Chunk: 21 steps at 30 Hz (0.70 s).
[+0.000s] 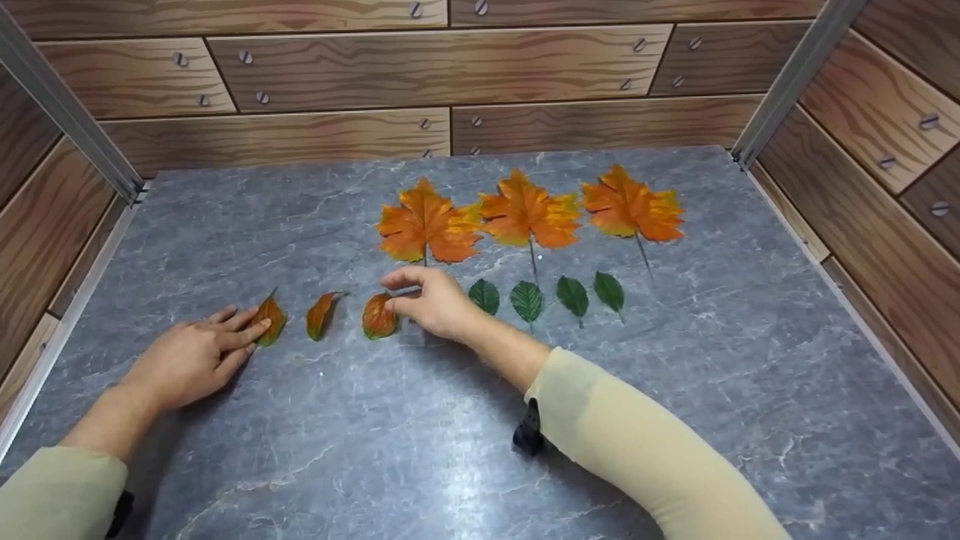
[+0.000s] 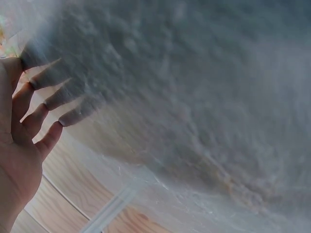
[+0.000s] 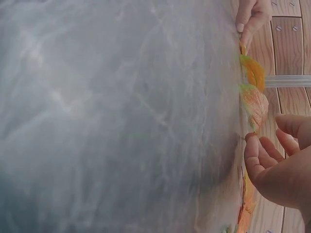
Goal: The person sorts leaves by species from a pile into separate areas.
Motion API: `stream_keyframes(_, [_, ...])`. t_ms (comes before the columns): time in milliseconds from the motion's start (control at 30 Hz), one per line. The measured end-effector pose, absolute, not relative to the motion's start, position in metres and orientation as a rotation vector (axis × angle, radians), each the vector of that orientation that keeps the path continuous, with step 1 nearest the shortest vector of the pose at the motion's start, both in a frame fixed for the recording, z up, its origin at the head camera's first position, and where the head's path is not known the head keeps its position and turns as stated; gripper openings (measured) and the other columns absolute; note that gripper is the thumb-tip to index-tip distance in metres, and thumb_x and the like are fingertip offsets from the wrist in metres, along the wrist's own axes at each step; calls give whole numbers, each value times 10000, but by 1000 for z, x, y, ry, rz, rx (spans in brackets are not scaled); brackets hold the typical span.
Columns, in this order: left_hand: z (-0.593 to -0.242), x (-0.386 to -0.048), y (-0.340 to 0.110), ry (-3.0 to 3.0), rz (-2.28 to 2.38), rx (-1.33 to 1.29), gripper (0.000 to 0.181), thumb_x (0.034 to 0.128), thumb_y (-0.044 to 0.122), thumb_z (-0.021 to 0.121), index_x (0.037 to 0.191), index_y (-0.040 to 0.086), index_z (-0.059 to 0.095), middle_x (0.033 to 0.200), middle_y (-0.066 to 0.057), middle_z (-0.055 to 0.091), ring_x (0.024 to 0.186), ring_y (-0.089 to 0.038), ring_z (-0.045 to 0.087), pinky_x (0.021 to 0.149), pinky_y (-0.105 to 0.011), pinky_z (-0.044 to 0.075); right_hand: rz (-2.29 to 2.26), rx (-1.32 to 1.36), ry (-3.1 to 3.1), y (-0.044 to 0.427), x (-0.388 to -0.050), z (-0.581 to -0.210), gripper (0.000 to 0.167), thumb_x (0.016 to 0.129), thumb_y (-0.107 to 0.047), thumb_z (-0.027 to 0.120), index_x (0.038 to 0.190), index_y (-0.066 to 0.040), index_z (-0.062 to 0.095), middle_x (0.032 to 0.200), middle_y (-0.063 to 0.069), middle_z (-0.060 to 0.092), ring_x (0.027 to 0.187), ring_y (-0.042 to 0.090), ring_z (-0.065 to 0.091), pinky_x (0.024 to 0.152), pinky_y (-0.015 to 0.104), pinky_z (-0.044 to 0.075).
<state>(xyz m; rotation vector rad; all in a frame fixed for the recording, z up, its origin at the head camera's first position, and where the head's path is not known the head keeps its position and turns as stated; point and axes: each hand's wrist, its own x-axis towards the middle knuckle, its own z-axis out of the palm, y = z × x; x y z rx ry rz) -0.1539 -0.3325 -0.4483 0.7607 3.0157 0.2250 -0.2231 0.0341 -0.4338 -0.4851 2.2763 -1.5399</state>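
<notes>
Three orange-brown oval leaves lie in a row on the left half of the table. My left hand [image 1: 187, 364] rests on the table with its fingers extended, fingertips touching the leftmost oval leaf [image 1: 271, 322]. Between the hands lies a curled oval leaf [image 1: 319, 316]. Over the third oval leaf [image 1: 379, 316] is my right hand [image 1: 439, 304], its thumb at the leaf's right edge and a gap between thumb and forefinger. In the right wrist view, a digit of the right hand [image 3: 279, 165] meets the end of that leaf [image 3: 255, 104]. The left wrist view shows the left hand [image 2: 24, 126], fingers spread.
Orange maple leaves [image 1: 529, 214] form a row of three behind. Several small green leaves [image 1: 527, 301] line up right of my right hand, close to its wrist. The grey marbled table [image 1: 360, 435] is bounded by wood-patterned walls [image 1: 442, 67] and metal posts [image 1: 795, 75].
</notes>
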Motion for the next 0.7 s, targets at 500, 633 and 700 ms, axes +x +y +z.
stream_keyframes(500, [-448,-156,-328,3041,276,736,439,1088,239,607,1507,108,613,1553,-206,531,1368,-499,534,1020,-735,442,-1560,-595,2389,85,-227,-403,357,1025,-87,701,1376,-25,682,1389,154,671,1199,253,683,992,325,567])
stream_keyframes(633, [-445,-155,-325,3084,368,714,436,1100,257,595,1507,104,614,1550,-231,527,1314,-524,568,1009,-742,446,-1528,-625,2483,117,-225,-394,371,1036,-135,702,1399,-59,674,1372,93,686,1202,228,677,1006,334,561])
stream_keyframes(700, [-442,-153,-322,3113,396,706,444,1098,271,599,1512,110,610,1545,-241,530,1286,-537,583,994,-755,445,-1497,-642,2545,135,-223,-390,392,1034,-145,707,1417,-73,664,1378,78,683,1210,236,674,1007,349,563])
